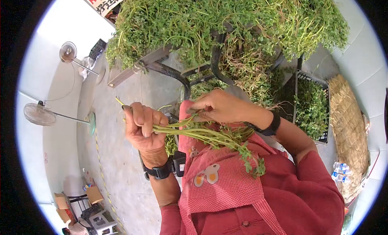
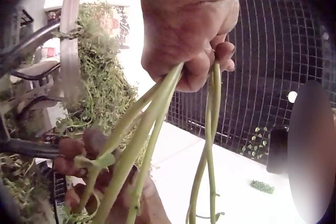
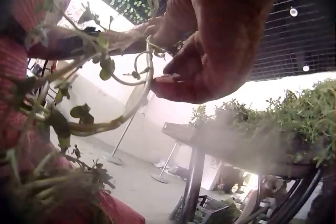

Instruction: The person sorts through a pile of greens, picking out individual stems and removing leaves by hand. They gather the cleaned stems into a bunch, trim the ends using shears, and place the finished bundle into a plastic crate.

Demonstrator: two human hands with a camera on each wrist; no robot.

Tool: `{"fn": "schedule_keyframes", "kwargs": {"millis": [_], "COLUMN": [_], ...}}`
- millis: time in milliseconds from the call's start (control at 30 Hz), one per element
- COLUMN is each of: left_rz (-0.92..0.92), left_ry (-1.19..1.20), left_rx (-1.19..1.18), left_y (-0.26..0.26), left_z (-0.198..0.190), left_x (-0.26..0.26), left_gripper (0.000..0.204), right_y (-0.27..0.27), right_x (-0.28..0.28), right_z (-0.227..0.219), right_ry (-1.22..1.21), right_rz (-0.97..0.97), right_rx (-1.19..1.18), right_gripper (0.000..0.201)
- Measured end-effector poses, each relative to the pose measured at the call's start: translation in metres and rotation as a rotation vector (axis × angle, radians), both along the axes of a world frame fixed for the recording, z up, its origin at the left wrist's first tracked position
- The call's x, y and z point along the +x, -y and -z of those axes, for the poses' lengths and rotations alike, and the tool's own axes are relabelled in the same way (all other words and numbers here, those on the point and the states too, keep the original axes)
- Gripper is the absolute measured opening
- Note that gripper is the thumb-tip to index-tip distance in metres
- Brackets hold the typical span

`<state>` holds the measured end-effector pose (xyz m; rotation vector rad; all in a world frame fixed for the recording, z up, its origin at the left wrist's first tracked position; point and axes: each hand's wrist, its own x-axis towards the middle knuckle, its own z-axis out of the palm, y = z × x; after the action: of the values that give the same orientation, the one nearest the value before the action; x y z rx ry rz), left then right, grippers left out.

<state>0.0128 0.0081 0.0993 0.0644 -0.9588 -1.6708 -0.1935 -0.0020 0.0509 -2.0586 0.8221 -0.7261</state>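
Now stems [image 1: 202, 134] in left grip [image 1: 142, 128], leafy ends rightward

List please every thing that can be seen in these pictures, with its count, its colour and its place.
bundle of long green stems: one, green, held between both hands
heap of leafy green plants: one, green, on the table ahead
black plastic crate of greens: one, right of the table
standing fans: two, pale, by the left wall
straw bundle: one, tan, far right
red checked apron: one, on the person
left hand: grips the stem ends
right hand: pinches the stems
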Motion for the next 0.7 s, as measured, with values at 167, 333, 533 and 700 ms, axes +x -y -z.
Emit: {"fn": "schedule_keyframes", "kwargs": {"millis": [167, 333, 533, 700], "left_rz": [-0.034, -0.228, -0.350, -0.276], "left_ry": [0.016, 0.095, 0.086, 0.105], "left_rx": [0.018, 0.273, 0.387, 0.375], "left_y": [-0.002, -0.003, 0.003, 0.005], "left_z": [0.001, -0.001, -0.001, 0.005], "left_x": [-0.003, -0.014, -0.011, -0.008], "left_gripper": [0.036, 0.033, 0.032, 0.034], "right_y": [0.002, 0.001, 0.014, 0.009], "right_x": [0.002, 0.002, -0.025, -0.034], "right_z": [0.011, 0.016, 0.032, 0.025], "right_ry": [0.131, -0.042, 0.018, 0.635], "right_rz": [0.018, 0.233, 0.334, 0.159], "right_rx": [-0.224, -0.368, -0.012, 0.656], "right_gripper": [0.019, 0.012, 0.018, 0.023]}}
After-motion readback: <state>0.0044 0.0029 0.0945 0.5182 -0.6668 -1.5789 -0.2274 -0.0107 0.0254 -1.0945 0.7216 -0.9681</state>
